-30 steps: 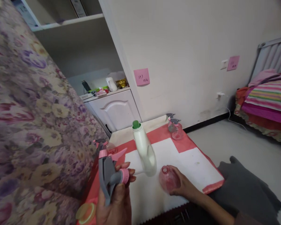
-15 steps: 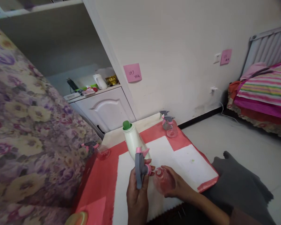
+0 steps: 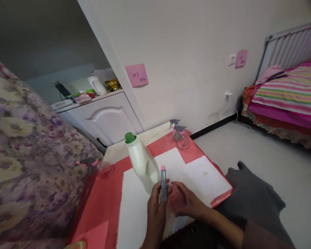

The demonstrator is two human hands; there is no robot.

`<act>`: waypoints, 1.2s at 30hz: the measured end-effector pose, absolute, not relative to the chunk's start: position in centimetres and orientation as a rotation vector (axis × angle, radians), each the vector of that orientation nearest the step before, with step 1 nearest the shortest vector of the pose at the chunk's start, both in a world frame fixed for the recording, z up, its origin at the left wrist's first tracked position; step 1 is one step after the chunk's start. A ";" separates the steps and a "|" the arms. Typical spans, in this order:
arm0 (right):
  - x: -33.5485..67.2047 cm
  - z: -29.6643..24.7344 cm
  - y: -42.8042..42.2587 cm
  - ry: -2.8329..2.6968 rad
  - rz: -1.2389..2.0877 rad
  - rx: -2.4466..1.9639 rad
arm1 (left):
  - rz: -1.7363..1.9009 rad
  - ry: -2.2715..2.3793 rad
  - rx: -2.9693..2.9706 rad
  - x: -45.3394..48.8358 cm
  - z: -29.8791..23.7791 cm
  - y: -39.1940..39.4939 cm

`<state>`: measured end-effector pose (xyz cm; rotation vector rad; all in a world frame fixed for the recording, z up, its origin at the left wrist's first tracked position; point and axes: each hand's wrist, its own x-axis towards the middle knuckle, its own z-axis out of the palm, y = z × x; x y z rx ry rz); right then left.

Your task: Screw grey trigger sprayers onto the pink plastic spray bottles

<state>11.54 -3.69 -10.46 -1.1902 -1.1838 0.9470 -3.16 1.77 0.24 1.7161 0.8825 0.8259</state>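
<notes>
My left hand (image 3: 157, 204) is closed on a grey and pink trigger spray head (image 3: 163, 185), held upright with its pink tip on top. Close beside it, my right hand (image 3: 189, 202) wraps around a clear, pinkish spray bottle (image 3: 175, 200), tilted with its neck towards the spray head. The neck and the collar meet or nearly meet; my fingers hide whether they touch. Just beyond my hands a large pale green jug (image 3: 142, 160) stands on the white sheet (image 3: 132, 193), a green scoop or cap (image 3: 130, 137) at its open mouth.
Spray bottles with grey triggers stand at the table's left edge (image 3: 105, 170) and far right corner (image 3: 183, 141). The table has a red cover (image 3: 101, 197). A floral curtain (image 3: 28, 166) hangs at left, a wall (image 3: 171, 62) rises behind, and grey cloth (image 3: 251, 193) lies at right.
My left hand has turned the spray head and brought it to the bottle's neck. The gap between them has closed. The view has shifted slightly to the right.
</notes>
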 end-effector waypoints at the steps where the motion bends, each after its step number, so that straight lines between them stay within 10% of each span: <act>1: 11.5 -10.5 -3.6 -1.180 0.950 -1.190 | 0.826 0.890 1.706 -3.1 0.2 1.8; 26: 11.6 -10.4 -4.0 -1.175 0.972 -1.143 | 0.927 1.033 1.759 -2.9 -2.8 2.2; 36: 13.1 -2.6 -4.3 -1.313 0.667 -1.123 | 0.995 0.844 1.827 -2.6 -2.4 1.6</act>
